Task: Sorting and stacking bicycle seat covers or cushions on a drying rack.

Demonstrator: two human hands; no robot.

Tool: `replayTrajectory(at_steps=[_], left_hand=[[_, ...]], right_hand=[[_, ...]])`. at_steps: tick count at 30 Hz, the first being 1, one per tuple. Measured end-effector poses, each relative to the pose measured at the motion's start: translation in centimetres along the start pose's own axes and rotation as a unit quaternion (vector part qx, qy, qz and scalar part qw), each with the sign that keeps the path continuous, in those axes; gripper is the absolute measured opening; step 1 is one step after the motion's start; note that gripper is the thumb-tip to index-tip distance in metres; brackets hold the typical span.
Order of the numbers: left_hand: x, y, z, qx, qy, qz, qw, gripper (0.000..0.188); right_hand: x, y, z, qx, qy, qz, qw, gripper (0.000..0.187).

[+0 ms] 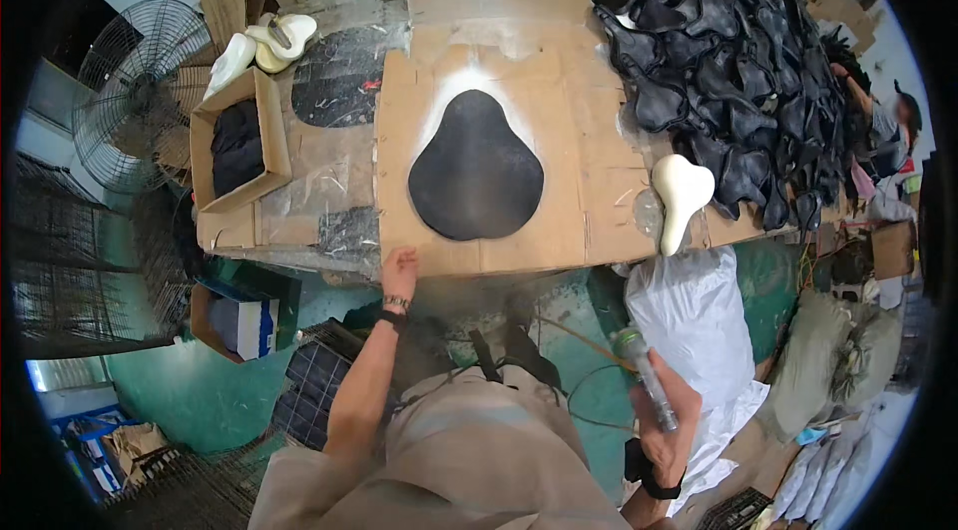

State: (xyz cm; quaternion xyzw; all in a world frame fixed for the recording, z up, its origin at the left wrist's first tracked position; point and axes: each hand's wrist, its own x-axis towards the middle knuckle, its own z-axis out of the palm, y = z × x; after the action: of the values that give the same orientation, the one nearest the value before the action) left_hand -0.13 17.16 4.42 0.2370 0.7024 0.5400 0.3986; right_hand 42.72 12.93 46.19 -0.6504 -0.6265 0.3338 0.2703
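A black saddle-shaped sheet (476, 171) lies flat on the cardboard-covered table (559, 231) in front of me, with a white powdery haze around its narrow far end. My left hand (400, 270) is at the table's front edge, below the sheet's left side, holding nothing, its fingers loosely apart. Off the table to the right, my right hand (671, 408) is wrapped round a slim grey cylinder (651, 385) with a green end; motion blurs it, and its exact kind is unclear. A cream saddle-shaped form (683, 196) rests near the table's right front edge.
Black saddle covers (714, 51) are heaped at the right. An open cardboard box (267, 146) with black pieces sits at the left, near pale saddle forms (284, 39) and a fan (140, 81). A white sack (689, 310) stands below the table. Another person (883, 126) is at far right.
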Motion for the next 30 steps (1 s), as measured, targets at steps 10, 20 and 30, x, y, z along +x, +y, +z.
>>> replayTrajectory(at_steps=[10,20,30], left_hand=[[5.3,6.0,7.7,0.31,0.12,0.095,0.939,0.033],[4.3,9.9,10.2,0.42,0.1,0.105,0.896,0.037],[10.8,13.9,13.3,-0.465,-0.003,-0.217,0.858,0.019]], right_hand=[[0.6,-0.8,-0.3,0.047,-0.111,-0.04,0.992,0.054],[0.3,2.6,-2.0,0.011,-0.006,0.026,1.0,0.062],[4.2,3.4,-0.4,0.05,-0.072,-0.021,0.996,0.055]])
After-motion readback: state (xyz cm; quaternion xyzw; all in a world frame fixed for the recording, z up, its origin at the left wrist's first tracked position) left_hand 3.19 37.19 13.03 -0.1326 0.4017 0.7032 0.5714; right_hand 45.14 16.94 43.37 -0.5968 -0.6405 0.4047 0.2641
